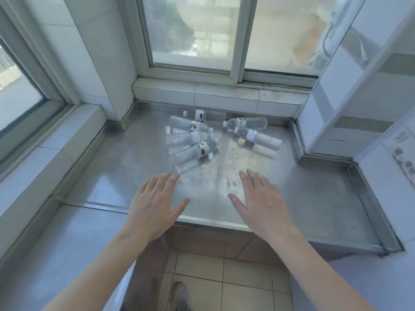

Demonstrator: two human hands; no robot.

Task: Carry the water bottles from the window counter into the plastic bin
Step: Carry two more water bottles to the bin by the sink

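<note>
The water bottles' (215, 134) label print is too blurred to read.

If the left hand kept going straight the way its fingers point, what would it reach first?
Probably the nearest bottle, lying on the counter just beyond the left hand and its fingertips. How high the hand is above the counter is unclear.

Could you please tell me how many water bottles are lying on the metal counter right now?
7 seem visible: four heaped left, one at the back, two right. Reflections blur the pile, so more may hide.
</note>
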